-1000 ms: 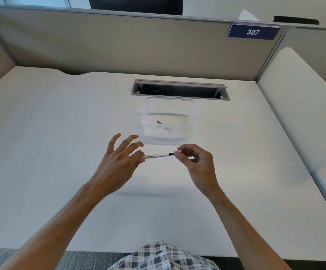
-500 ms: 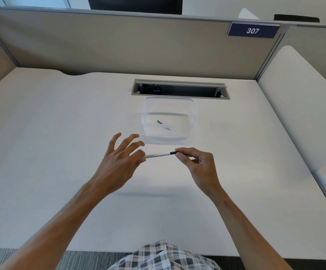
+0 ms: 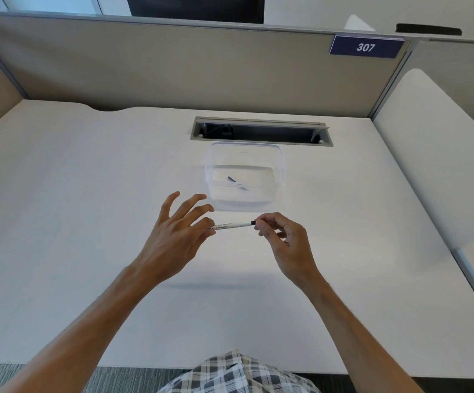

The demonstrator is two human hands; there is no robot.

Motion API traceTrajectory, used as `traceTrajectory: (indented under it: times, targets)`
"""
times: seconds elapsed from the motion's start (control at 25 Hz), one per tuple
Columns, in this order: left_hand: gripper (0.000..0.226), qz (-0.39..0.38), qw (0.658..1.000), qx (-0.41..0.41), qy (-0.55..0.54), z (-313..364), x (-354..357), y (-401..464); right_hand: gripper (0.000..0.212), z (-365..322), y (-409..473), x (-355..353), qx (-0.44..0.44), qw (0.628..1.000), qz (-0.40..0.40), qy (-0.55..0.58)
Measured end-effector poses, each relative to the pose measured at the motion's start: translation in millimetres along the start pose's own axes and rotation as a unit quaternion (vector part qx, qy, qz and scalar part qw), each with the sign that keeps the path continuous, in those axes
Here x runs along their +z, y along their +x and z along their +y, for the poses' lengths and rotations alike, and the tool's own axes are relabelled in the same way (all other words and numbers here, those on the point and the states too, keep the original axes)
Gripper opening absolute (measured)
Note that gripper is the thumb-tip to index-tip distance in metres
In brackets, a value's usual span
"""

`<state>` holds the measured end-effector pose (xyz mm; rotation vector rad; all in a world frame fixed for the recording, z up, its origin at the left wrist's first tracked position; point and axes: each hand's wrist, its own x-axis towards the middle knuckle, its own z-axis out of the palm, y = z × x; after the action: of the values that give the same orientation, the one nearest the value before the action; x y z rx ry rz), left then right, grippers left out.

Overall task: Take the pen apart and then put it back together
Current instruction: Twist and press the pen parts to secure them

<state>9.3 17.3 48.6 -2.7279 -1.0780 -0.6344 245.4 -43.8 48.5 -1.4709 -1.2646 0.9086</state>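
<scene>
A thin white pen (image 3: 231,225) with small print and a black right end is held level above the desk, between both hands. My left hand (image 3: 173,239) pinches its left end with thumb and forefinger while the other fingers spread apart. My right hand (image 3: 284,242) pinches the black end with its fingertips, the rest of the fingers curled. Just beyond the hands stands a clear plastic container (image 3: 244,150); inside it lies a small dark and white pen part (image 3: 237,182).
The white desk (image 3: 74,194) stretches wide on both sides. A grey cable slot (image 3: 261,131) is cut into it behind the container. Beige partition walls close the back, with a blue sign reading 307 (image 3: 365,47). A white side surface (image 3: 428,154) lies to the right.
My right hand's fingertips have shifted slightly rightward along the pen's black end and re-gripped it. The pen and my left hand have stayed nearly still.
</scene>
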Motion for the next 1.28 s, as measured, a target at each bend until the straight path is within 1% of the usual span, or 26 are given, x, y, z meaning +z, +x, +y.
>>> traceTrajectory:
  times: [0.24,0.44,0.52,0.68,1.08,1.28]
  targets:
    - [0.021,0.027,1.000,0.009,-0.011,4.6,-1.7,1.6,0.016,-1.5,0.0,3.7,-0.041,0.998,0.000,-0.043]
    - [0.022,0.019,1.000,0.011,-0.003,3.5,-1.9,1.0,0.025,-1.9,2.2,6.5,-0.047,0.998,0.014,-0.042]
    - [0.023,0.012,1.000,0.012,0.003,2.6,-2.2,-1.0,0.022,-4.5,1.8,4.1,-0.044,0.998,0.015,-0.052]
    - [0.024,0.006,1.000,0.009,0.006,-0.3,-3.1,-3.5,0.005,-6.6,-1.1,-1.5,-0.068,0.996,0.001,-0.059]
    - [0.022,0.028,1.000,0.011,-0.004,3.0,-5.0,-3.5,0.008,-1.3,-3.2,-0.1,-0.084,0.994,-0.016,-0.068]
    - [0.022,0.032,0.999,0.009,-0.009,4.8,-5.5,-1.4,0.019,-1.5,-1.0,4.5,-0.094,0.993,-0.004,-0.074]
